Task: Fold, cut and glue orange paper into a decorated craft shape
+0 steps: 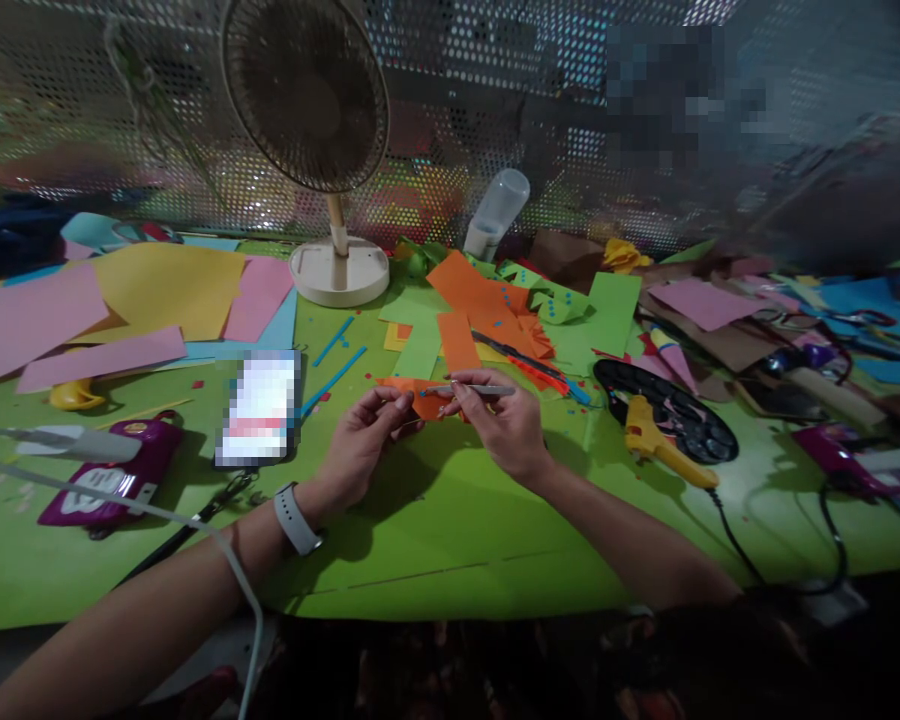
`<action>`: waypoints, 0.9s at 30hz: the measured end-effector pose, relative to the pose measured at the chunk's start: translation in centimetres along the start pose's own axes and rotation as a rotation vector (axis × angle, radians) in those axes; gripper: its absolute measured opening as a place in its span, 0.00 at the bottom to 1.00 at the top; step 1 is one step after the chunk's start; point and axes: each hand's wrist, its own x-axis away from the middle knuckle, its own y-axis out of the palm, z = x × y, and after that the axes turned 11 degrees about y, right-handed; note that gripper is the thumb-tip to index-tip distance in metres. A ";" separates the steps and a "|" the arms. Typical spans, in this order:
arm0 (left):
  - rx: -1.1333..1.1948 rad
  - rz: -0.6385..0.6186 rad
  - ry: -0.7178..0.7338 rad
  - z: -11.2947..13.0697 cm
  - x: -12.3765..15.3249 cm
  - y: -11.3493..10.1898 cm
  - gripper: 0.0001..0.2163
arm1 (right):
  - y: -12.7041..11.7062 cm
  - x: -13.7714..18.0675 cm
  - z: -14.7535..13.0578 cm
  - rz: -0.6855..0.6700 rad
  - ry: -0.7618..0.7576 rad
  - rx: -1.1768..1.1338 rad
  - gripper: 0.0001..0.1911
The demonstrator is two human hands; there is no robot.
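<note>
My left hand (364, 440), with a white watch on the wrist, pinches the edge of a small orange paper piece (427, 400) lying on the green sheet. My right hand (502, 425) is closed round a thin metal tool (472, 389), which looks like tweezers or a needle tool, held level with its tip pointing left over the orange piece. Both hands meet at the middle of the table, just in front of a heap of orange paper scraps (487, 305).
A desk fan (307, 100) stands behind the hands. A phone (261, 405) lies to the left, a yellow glue gun (664, 440) on a black tray to the right. Pink and yellow paper sheets (165, 290) cover the left; cables run along the front edge.
</note>
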 end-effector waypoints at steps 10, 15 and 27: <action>0.003 -0.013 0.006 -0.2 -0.1 -0.2 0.09 | 0.0 0.1 -0.2 0.045 -0.041 -0.013 0.12; 0.006 -0.004 -0.004 -0.1 0.0 0.0 0.11 | 0.1 0.1 0.1 0.042 -0.057 -0.035 0.11; -0.032 -0.027 0.023 -0.1 0.1 -0.1 0.08 | 0.4 0.4 0.1 0.090 -0.120 0.042 0.10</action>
